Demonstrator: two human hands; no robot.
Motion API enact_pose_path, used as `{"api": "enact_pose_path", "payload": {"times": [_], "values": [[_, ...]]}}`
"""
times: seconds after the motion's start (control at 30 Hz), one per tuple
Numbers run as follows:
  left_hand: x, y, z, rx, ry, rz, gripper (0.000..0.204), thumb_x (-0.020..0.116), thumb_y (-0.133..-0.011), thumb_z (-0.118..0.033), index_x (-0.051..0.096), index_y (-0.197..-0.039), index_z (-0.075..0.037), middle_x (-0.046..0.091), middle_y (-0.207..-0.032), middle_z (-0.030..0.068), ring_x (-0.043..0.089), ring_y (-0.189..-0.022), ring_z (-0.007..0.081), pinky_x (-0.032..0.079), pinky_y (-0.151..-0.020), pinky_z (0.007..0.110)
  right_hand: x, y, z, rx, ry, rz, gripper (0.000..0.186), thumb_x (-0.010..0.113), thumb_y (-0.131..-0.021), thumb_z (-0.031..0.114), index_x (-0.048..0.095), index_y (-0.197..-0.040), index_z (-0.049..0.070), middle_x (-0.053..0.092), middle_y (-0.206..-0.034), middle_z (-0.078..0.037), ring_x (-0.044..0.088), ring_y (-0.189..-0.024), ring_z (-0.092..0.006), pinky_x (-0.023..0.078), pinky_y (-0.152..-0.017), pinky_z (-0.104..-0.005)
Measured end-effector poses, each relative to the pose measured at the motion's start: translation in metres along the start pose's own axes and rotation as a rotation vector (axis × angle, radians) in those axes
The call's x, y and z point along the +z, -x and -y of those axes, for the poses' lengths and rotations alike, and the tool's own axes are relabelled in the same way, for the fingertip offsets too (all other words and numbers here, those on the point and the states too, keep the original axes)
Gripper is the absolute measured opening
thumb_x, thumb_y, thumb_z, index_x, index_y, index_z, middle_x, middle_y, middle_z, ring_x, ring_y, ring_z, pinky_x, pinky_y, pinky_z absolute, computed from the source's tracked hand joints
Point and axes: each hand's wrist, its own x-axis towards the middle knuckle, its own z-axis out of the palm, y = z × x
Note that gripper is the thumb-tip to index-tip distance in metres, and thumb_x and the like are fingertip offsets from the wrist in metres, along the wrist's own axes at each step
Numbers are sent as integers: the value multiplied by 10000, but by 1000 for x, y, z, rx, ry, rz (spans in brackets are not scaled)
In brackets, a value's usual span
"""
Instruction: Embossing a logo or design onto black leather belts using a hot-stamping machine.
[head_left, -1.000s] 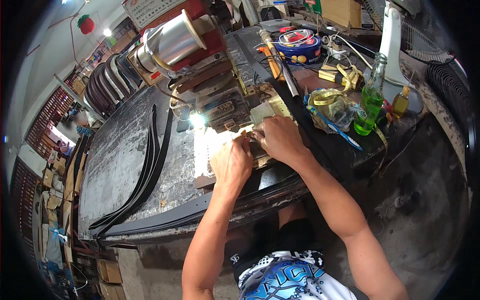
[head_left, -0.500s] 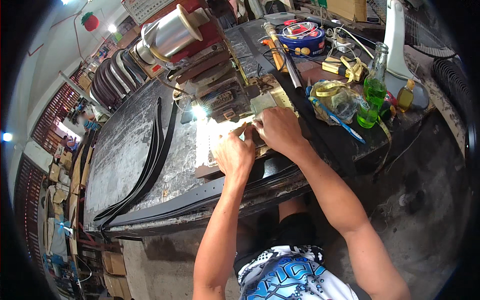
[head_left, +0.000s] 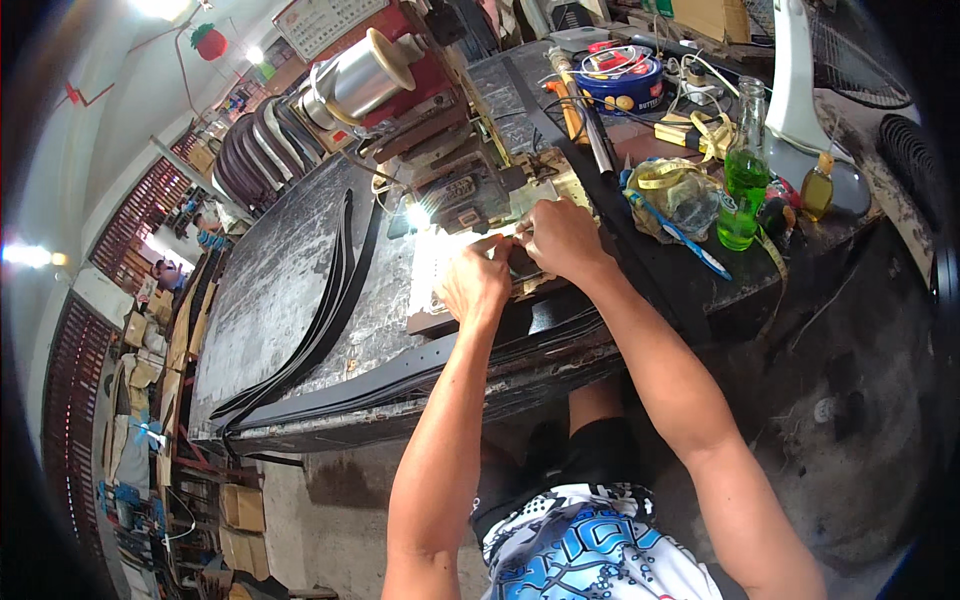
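Observation:
My left hand rests at the lit front bed of a machine with a shiny metal roll on top. Its thumb and fingertips are pressed together on something small that I cannot make out. My right hand is just right of it, fingers curled toward the same spot, their tips nearly meeting the left ones; what they hold is hidden. A small bright lamp shines left of the machine's dark head.
Long black strips lie along the worktable. At right are a green bottle, oil bottle, blue tin, bagged tape, cords and a white stand. A person is far left.
The whole view has shifted, the scene sitting higher and slightly rotated. Both hands stay at the same spot on the machine bed, with small changes in how the fingers are bent.

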Motion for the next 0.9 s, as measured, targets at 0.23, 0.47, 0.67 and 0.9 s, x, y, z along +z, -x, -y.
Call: {"api": "enact_pose_path", "payload": {"times": [0.23,0.47,0.67,0.9], "values": [[4,-3,4,-2,15,47,422,676,-882,-533,729,-1202,-264,742,-864,96,709,-852,293,515,-786,430,1,2,-2,1,1,0,152,766,-742,182,729,-774,38,715,-789,-197,716,-830,-356,569,-739,-463],[4,-3,5,-4,10,53,408,672,-883,-534,734,-1191,-274,739,-854,97,709,-845,294,518,-788,430,1,3,0,9,25,12,189,797,-724,202,731,-793,39,717,-802,-189,716,-827,-350,569,-742,-457],[4,-4,5,7,18,39,388,678,-878,-520,746,-1164,-267,743,-872,92,711,-855,300,528,-778,440,0,2,-1,-2,-20,-9,175,791,-728,200,729,-768,41,714,-783,-186,715,-813,-347,569,-735,-457],[-2,1,-1,-25,29,50,368,677,-877,-506,753,-1148,-269,748,-894,99,713,-863,307,533,-781,445,3,1,-4,-24,-35,-35,157,738,-769,190,734,-781,33,707,-770,-196,711,-795,-360,567,-735,-461]]}}
